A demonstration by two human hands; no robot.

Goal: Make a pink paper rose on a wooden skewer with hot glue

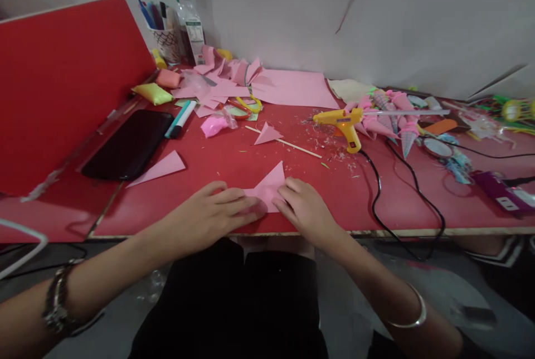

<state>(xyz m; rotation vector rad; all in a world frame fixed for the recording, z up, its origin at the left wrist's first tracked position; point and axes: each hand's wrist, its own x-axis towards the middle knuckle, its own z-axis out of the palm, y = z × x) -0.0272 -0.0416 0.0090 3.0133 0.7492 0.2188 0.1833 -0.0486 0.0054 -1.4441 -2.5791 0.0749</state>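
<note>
Fingers of both hands, left hand [217, 208] and right hand [303, 208], press flat (unclenched) on one pink paper [270, 186].

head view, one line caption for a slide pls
Both hands press a pink paper piece flat on the red table.
</note>
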